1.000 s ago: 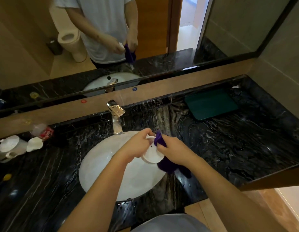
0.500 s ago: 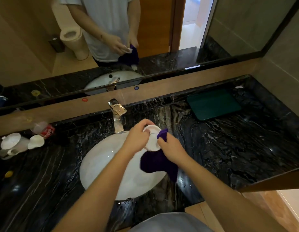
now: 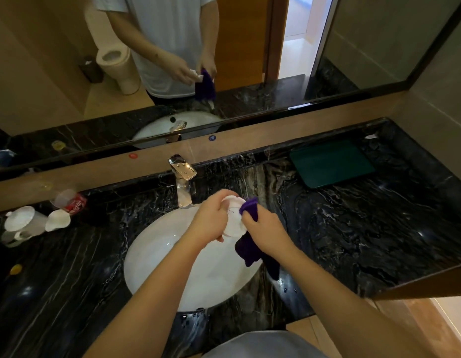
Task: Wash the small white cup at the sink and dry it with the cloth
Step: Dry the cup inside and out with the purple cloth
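Drying step by the look of it, so I'd turn the cup (image 3: 234, 218) slowly in the left hand (image 3: 211, 219) while the right hand (image 3: 266, 231) works the cloth (image 3: 250, 248) round the rim and inside, keeping it all over the sink (image 3: 157, 257) in case it slips. Cup sits right between the hands: left is wrapped closed around its side, right is pinched shut on the cloth pressed against it, the rest hanging below that hand.
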